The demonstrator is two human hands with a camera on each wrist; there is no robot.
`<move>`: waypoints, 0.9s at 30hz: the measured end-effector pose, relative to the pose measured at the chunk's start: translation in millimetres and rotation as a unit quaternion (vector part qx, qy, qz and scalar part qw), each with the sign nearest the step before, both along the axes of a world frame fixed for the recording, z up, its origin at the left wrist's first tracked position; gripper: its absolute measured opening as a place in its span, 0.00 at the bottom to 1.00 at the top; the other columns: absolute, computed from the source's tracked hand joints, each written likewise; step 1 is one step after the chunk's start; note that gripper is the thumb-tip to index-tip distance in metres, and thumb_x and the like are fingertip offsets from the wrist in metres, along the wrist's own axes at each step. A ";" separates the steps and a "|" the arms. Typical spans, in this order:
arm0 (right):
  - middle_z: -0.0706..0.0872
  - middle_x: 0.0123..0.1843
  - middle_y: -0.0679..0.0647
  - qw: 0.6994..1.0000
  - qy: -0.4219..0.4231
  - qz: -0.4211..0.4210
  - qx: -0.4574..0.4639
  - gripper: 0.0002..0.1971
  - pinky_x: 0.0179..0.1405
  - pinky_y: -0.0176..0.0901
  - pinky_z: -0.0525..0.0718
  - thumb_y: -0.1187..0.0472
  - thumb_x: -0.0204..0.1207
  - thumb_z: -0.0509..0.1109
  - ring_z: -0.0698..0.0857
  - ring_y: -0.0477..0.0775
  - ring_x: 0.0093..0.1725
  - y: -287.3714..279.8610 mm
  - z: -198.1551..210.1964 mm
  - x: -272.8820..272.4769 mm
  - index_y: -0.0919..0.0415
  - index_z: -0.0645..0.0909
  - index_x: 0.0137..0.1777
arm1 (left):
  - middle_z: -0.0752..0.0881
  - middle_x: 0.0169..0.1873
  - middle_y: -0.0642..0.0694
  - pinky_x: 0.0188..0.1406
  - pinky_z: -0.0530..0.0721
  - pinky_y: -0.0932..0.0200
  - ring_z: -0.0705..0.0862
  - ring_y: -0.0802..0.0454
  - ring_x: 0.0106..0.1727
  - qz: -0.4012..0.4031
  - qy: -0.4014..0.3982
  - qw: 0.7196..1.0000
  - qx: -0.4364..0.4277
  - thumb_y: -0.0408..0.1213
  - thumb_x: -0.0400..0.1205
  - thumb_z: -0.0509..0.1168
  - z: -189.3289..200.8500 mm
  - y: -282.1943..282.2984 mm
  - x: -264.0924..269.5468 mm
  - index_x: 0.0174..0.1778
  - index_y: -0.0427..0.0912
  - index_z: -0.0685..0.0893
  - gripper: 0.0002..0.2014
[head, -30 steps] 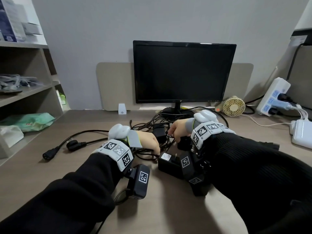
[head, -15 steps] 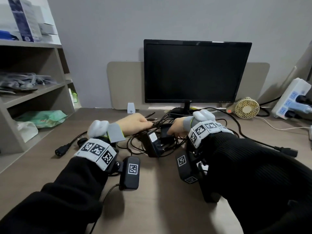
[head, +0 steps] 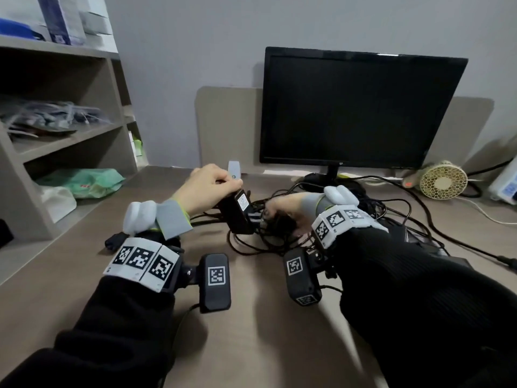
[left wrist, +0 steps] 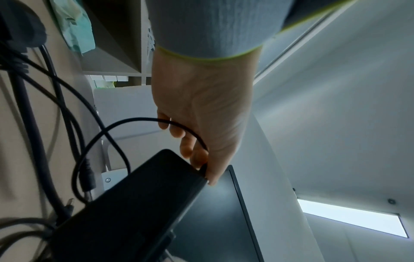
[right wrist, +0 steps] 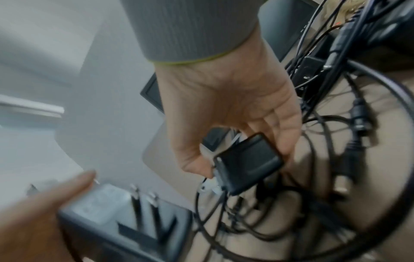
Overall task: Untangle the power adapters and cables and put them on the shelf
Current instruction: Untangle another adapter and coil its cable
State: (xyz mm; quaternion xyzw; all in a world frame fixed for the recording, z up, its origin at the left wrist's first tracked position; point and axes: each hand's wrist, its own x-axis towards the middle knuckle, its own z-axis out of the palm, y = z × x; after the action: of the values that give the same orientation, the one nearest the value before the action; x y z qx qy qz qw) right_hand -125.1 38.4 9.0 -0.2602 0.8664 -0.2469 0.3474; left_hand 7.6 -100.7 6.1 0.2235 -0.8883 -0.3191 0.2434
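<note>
Gripping the top end of a black power adapter [head: 236,212], the left hand [head: 208,189] holds it tilted above the desk [head: 251,345], fingers curled round its upper edge. Just right of it, the right hand [head: 282,210] pinches a smaller black adapter [right wrist: 247,164] between thumb and curled fingers, over the tangle of black cables [head: 279,242] near the monitor [head: 361,107]. The shelf [head: 70,141] stands at the far left.

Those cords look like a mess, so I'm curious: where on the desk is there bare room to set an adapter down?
Bare desk lies in front, between the two sleeves, and on the left between the left hand and the shelf. It is crowded in front of the monitor, where the cable tangle spreads.
</note>
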 end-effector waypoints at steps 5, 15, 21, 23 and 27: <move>0.79 0.34 0.56 0.976 -0.167 -0.020 -0.139 0.11 0.22 0.31 0.74 0.53 0.69 0.55 0.79 0.55 0.25 -1.0 22.9 6.8 0.58 0.73 0.45 | 0.67 0.23 0.48 0.29 0.63 0.59 0.64 0.56 0.27 -0.043 0.080 0.992 0.085 0.43 0.70 0.66 11.4 0.8 10.4 0.27 0.38 0.74 0.14; 0.76 0.34 0.49 0.950 -0.149 -0.005 -0.273 0.04 0.30 0.36 0.74 0.55 0.71 0.61 0.76 0.50 0.31 -1.4 27.5 26.4 0.54 0.73 0.40 | 0.79 0.34 0.38 0.30 0.71 0.67 0.74 0.58 0.30 -0.104 0.150 0.971 0.153 0.37 0.66 0.66 39.2 17.7 29.3 0.18 0.45 0.78 0.10; 0.79 0.41 0.50 0.940 -0.103 0.000 -0.326 0.13 0.39 0.41 0.74 0.59 0.71 0.66 0.78 0.49 0.41 -6.4 14.1 23.8 0.56 0.84 0.55 | 0.85 0.44 0.35 0.44 0.74 0.60 0.78 0.56 0.40 -0.126 0.099 0.977 0.138 0.37 0.73 0.71 20.8 13.2 12.8 0.19 0.43 0.71 0.19; 0.81 0.39 0.47 0.928 -0.105 0.003 -0.357 0.14 0.40 0.41 0.74 0.64 0.74 0.64 0.79 0.46 0.41 -6.1 13.6 23.6 0.50 0.83 0.55 | 0.86 0.41 0.44 0.39 0.73 0.64 0.77 0.59 0.36 -0.105 0.113 0.979 0.131 0.33 0.76 0.72 16.8 8.4 8.0 0.15 0.48 0.68 0.26; 0.82 0.44 0.46 0.918 -0.108 0.028 -0.381 0.21 0.42 0.41 0.75 0.68 0.75 0.63 0.80 0.45 0.43 -3.3 11.6 21.0 0.51 0.79 0.66 | 0.79 0.39 0.45 0.39 0.71 0.65 0.75 0.58 0.37 -0.027 0.146 0.986 0.074 0.32 0.77 0.71 13.0 1.7 5.8 0.16 0.49 0.69 0.25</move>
State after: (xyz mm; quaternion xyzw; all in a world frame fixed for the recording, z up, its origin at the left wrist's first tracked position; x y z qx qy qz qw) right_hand -104.0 35.1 20.7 -0.3688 0.6562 -0.5750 0.3206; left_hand 13.4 -99.0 19.1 0.1679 -0.8229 -0.4198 0.3441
